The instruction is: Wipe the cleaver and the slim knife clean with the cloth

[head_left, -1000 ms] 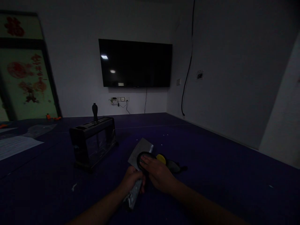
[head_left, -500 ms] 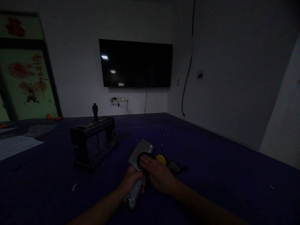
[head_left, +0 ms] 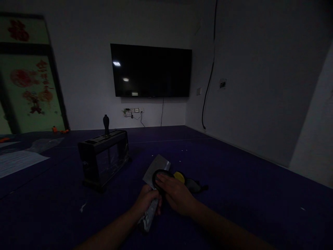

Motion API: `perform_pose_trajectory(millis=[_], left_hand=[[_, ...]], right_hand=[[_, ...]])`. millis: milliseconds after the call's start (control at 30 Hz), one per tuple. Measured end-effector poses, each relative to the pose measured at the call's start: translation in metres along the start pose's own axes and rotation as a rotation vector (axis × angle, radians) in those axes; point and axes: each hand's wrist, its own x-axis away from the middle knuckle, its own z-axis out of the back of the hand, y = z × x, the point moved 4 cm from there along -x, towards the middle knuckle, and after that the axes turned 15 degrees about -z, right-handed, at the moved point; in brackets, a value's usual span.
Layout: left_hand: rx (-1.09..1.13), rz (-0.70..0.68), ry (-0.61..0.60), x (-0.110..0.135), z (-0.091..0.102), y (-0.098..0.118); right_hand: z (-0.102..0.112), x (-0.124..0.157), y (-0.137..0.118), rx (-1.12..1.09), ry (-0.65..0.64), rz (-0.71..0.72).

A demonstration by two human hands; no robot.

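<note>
- Gripping the cleaver (head_left: pixel 156 166) by its handle, our left hand (head_left: pixel 147 200) is closed tight around it, low and centre in the head view.
- Blade is flat-ish and points away from us, toward the far wall; its pale face catches what little light there is.
- Our right hand (head_left: pixel 177 194) lies over a black ring (head_left: pixel 155 178) that sits on the blade near the handle. Fingers are stretched across the top of the ring; we cannot tell whether they clamp it or just rest on it.
- The two hands are touching, thumb side to thumb side, just over the dark purple counter (head_left: pixel 234 180).
- A yellow piece (head_left: pixel 179 176) shows just past our right fingers, and a dark lump (head_left: pixel 195 185) lies beside it; too dim to tell what either is.
- A knife block (head_left: pixel 104 158) stands to the left of the cleaver, near but apart, with one black handle (head_left: pixel 105 124) sticking up from its top.
- Papers (head_left: pixel 18 161) lie at the far left edge of the counter.
- A switched-off TV (head_left: pixel 151 71) hangs on the back wall, and a cable (head_left: pixel 208 86) runs down the side wall.
</note>
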Motion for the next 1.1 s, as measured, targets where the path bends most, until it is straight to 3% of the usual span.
perform_pose_trajectory(millis=[1100], left_hand=[[0.02,0.034,0.025,0.0005,-0.0015,-0.0013]], right_hand=[[-0.001,0.0004,0.0011,-0.033,0.017,-0.013]])
